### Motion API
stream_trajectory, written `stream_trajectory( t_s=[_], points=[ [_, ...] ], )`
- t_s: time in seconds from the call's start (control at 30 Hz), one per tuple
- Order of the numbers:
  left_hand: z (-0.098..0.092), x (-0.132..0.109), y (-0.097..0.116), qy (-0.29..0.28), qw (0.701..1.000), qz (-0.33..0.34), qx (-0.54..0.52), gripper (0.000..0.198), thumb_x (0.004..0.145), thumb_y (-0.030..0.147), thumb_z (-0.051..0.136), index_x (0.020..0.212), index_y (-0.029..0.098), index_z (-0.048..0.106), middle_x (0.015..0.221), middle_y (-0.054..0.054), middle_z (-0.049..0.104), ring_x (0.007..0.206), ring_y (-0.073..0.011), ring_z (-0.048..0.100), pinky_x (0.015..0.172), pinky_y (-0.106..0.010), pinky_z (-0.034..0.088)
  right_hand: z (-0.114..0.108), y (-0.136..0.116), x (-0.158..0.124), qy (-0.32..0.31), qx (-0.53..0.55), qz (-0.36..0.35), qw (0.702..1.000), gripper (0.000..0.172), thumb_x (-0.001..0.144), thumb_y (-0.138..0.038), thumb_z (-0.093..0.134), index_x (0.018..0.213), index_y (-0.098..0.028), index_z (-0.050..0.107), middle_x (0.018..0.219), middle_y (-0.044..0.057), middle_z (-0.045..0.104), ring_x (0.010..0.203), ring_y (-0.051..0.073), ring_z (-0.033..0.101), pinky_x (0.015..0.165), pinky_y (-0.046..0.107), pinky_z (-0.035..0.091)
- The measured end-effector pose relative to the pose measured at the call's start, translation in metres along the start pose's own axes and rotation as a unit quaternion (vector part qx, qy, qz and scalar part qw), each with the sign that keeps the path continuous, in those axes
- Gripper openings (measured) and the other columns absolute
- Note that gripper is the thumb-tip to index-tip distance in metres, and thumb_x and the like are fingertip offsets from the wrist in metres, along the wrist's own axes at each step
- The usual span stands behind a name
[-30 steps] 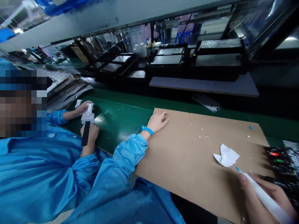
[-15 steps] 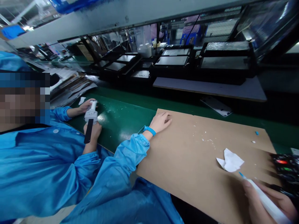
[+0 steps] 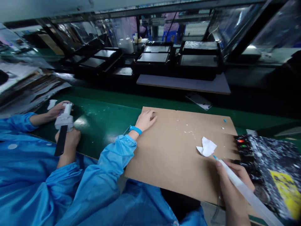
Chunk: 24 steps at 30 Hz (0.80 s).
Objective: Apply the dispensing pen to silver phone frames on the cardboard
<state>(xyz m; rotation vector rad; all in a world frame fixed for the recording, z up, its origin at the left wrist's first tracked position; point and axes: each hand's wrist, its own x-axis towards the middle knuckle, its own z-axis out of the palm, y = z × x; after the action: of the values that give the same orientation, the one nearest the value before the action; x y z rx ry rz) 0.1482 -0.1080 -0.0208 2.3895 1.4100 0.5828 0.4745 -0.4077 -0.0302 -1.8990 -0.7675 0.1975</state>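
Note:
My left hand (image 3: 146, 120), with a blue wrist strap (image 3: 136, 130), rests on the upper left corner of a brown board (image 3: 162, 150). Its fingers are slightly bent and hold nothing. On the right, my right hand (image 3: 231, 183) grips a white syringe (image 3: 240, 185) in a pen-like hold. The syringe's thin blue tip points up and left, close to a crumpled piece of white paper (image 3: 207, 147) on the board. White specks (image 3: 187, 128) are scattered over the board's upper middle.
A black box (image 3: 272, 166) with red and green lights and a yellow label stands right of the board. At left, a co-worker's hands (image 3: 68, 139) hold a grey-white device (image 3: 64, 121). Black trays (image 3: 152, 66) and a flat silvery panel (image 3: 199, 100) lie beyond the board.
The view has swung right, so everything appears shifted left and more of the black box shows. My left hand stays on the board, and my right hand still holds the syringe near the paper.

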Motion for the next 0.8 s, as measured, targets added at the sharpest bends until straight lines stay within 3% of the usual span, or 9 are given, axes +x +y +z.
stream_trajectory(
  t_s=[0.17, 0.43, 0.8],
  points=[
    [0.001, -0.001, -0.003, 0.001, 1.0, 0.001, -0.011, 0.026, 0.109, 0.033, 0.064, 0.131, 0.02, 0.071, 0.101, -0.006, 0.071, 0.101, -0.0269, 0.07, 0.096, -0.04, 0.057, -0.001, -0.001, -0.001, -0.021, 0.026, -0.026, 0.999, 0.069, 0.088, -0.085, 0.089, 0.103, -0.018, 0.079, 0.097, 0.013, 0.079, 0.076, 0.026, 0.071, 0.065, 0.035, 0.054],
    [0.005, 0.0, -0.009, 0.008, 1.0, 0.016, -0.011, 0.024, 0.109, 0.036, 0.062, 0.127, 0.022, 0.07, 0.096, -0.005, 0.067, 0.097, -0.0272, 0.07, 0.09, -0.04, 0.055, -0.002, 0.0, -0.001, -0.042, 0.029, -0.021, 0.998, 0.062, 0.093, -0.077, 0.09, 0.107, -0.019, 0.077, 0.097, 0.011, 0.079, 0.077, 0.025, 0.071, 0.066, 0.033, 0.055],
    [0.002, 0.0, -0.003, -0.002, 1.0, 0.002, -0.001, 0.028, 0.11, 0.036, 0.062, 0.132, 0.02, 0.071, 0.101, -0.007, 0.071, 0.102, -0.0278, 0.07, 0.097, -0.041, 0.056, -0.002, 0.008, -0.002, -0.031, 0.014, -0.009, 0.999, 0.063, 0.092, -0.076, 0.092, 0.112, -0.017, 0.079, 0.096, 0.01, 0.078, 0.074, 0.023, 0.069, 0.065, 0.033, 0.051]
  ],
)
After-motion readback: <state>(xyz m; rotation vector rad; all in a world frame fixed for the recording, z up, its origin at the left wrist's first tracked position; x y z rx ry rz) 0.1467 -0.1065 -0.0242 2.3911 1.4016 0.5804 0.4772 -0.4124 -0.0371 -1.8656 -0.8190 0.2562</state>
